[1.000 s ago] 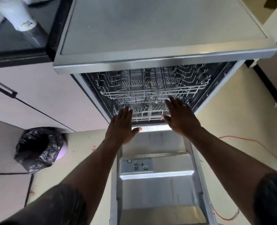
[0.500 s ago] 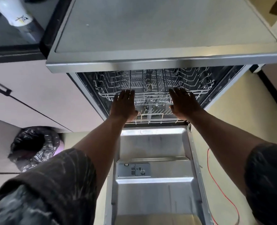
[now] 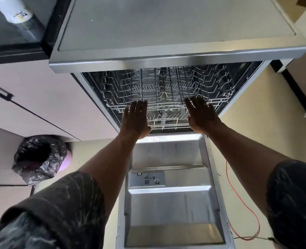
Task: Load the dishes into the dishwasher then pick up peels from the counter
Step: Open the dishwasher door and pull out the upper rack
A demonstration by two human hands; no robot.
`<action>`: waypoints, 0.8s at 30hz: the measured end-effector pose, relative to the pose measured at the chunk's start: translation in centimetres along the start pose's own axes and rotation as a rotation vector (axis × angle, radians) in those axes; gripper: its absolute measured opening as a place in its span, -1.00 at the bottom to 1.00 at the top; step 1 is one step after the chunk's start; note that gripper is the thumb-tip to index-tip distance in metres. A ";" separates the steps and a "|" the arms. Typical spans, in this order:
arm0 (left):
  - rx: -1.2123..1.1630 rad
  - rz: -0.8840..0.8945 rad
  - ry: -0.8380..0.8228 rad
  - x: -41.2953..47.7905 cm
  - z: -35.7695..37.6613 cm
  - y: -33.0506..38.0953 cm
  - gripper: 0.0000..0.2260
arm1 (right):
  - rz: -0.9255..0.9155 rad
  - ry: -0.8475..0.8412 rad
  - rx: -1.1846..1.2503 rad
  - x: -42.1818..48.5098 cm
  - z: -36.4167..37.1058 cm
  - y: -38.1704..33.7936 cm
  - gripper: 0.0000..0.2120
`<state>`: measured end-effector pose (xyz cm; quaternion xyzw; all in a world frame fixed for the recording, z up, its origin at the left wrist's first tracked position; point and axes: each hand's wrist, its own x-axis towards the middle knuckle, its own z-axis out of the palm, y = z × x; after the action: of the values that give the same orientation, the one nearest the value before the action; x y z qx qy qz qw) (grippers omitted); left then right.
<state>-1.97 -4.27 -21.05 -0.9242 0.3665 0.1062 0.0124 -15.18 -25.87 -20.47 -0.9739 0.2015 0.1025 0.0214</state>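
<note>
The fingers (image 3: 139,106) of the left hand (image 3: 136,121) are lying straight and close together, holding nothing, with the tips over the front rail of the upper rack (image 3: 166,87). The right hand (image 3: 202,115) is mirroring it, flat and slightly spread, just to the right. From here I cannot tell whether either palm is actually pressing on the wire. Between the two hands the front of the lower rack (image 3: 166,121) is showing. Both racks are sitting inside the dishwasher (image 3: 166,24), which is facing the person. Its door (image 3: 170,203) is lying fully lowered, with its long axis running from the opening straight out toward the person and its detergent dispenser (image 3: 146,178) facing up. Both arms are reaching out over the door, in dark sleeves (image 3: 68,203).

The dishwasher is standing on a pale floor (image 3: 256,123). An orange cable (image 3: 238,194) is trailing along the door's right side. A bin (image 3: 37,159) lined with a black bag is sitting to the left, against pale cabinets (image 3: 32,83). Above them a dark tabletop (image 3: 5,36) is carrying a white bottle (image 3: 21,15) near its right edge.
</note>
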 end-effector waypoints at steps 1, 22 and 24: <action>-0.007 -0.006 -0.001 -0.5 0.1 0.1 -0.05 | 0.007 0.000 0.002 -0.4 0.1 -0.2 -0.32; -0.110 -0.003 0.001 -12.2 1.7 1.9 -0.14 | -0.056 0.086 0.065 -12.0 2.4 -1.6 -0.29; -0.132 -0.003 -0.004 -13.4 1.7 1.9 -0.14 | -0.060 0.071 0.070 -13.2 2.4 -2.0 -0.29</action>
<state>-13.08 3.51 -19.84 -0.9234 0.3572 0.1322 -0.0479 -26.72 -18.75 -20.06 -0.9812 0.1764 0.0601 0.0512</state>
